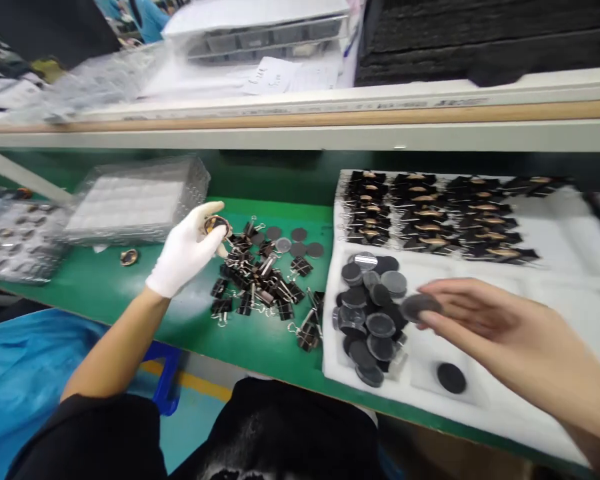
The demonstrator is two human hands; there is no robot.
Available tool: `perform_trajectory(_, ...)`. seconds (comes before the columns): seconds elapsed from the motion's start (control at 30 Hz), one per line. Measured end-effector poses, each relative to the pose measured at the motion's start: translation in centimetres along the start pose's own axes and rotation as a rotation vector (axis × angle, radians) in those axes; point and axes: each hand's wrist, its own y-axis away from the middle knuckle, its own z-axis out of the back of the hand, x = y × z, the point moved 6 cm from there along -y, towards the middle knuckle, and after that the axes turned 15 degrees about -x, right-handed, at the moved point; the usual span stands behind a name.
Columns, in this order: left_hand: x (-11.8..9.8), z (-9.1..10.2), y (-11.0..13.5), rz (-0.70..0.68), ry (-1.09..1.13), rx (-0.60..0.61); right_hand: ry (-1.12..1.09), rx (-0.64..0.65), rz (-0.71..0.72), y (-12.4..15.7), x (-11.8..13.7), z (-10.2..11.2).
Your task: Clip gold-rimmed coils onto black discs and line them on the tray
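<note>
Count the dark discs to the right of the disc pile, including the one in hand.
2: the held disc, in the bare right hand, and the loose disc, lying flat, nearer the person's body. The hand may hide others.

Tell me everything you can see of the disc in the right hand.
The disc looks dark grey, round, thin and flat, with no marking that shows; blur hides finer detail and leaves its material uncertain. The bare right hand pinches it at one edge between thumb and fingers, the rest of it jutting out toward the pile of similar pieces, over the white tray. Whether it touches the pile cannot be told.
</note>
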Motion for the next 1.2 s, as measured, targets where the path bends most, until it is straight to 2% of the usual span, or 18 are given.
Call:
perform_trajectory(0.07,-4.0,-2.3,1.5,-0.013,0.171,0.054,-0.169,0.160,-0.069,0.5,1.5,-2.6)
perform_trajectory(0.13,-7.2,-5.5,3.4,0.027,0.282,0.193,-0.298,0.263,-0.108,1.0,2.8,-4.8)
perform_trajectory(0.2,-9.7,-8.8,5.2,0.084,0.387,0.374,-0.362,0.307,-0.130,1.4,3.5,-6.3)
perform_trajectory(0.27,-11.3,-11.0,6.2,0.066,0.445,0.452,-0.403,0.291,-0.138,1.6,3.7,-7.2)
perform_trajectory(0.33,-12.4,-11.8,6.5,-0.044,0.444,0.467,-0.458,0.227,-0.140,1.3,3.5,-7.6)
perform_trajectory(0.43,-13.0,-11.5,6.9,-0.199,0.398,0.506,-0.510,0.115,-0.136,0.6,2.6,-8.0)
perform_trajectory(0.53,-13.1,-11.2,7.6,-0.271,0.364,0.598,-0.511,0.058,-0.112,0.0,1.7,-8.6)
perform_trajectory(0.63,-12.9,-11.5,8.6,-0.306,0.292,0.708,-0.455,0.091,-0.013,0.1,1.5,-8.9)
perform_trajectory(0.7,-12.7,-11.5,8.8,-0.346,0.191,0.737,-0.401,0.102,0.074,0.2,1.7,-8.7)
perform_trajectory(0.77,-12.6,-10.9,8.0,-0.439,0.075,0.720,-0.398,0.097,0.089,0.2,1.6,-8.1)
perform_trajectory(0.8,-12.5,-10.2,7.1,-0.492,0.017,0.677,-0.412,0.102,0.055,0.1,1.3,-7.8)
perform_trajectory(0.87,-11.9,-8.6,4.2,-0.562,-0.125,0.503,-0.428,0.120,-0.042,-0.3,0.3,-7.4)
perform_trajectory(0.93,-10.5,-7.1,0.8,-0.560,-0.353,0.290,-0.438,0.128,-0.118,-0.8,-0.8,-7.1)
perform_trajectory(0.97,-9.4,-7.0,-0.6,-0.542,-0.497,0.245,-0.450,0.127,-0.139,-1.0,-1.2,-7.0)
perform_trajectory(1.0,-8.2,-7.3,-1.6,-0.531,-0.633,0.265,-0.469,0.122,-0.154,-1.3,-1.6,-7.0)
perform_trajectory(1.07,-5.6,-8.8,-2.6,-0.530,-0.840,0.389,-0.516,0.114,-0.187,-1.6,-2.0,-7.2)
perform_trajectory(1.13,-3.6,-10.5,-2.6,-0.588,-0.928,0.521,-0.556,0.117,-0.220,-1.8,-2.1,-7.5)
perform_trajectory(1.2,-2.7,-11.4,-2.4,-0.668,-0.933,0.585,-0.574,0.128,-0.245,-1.8,-2.1,-7.7)
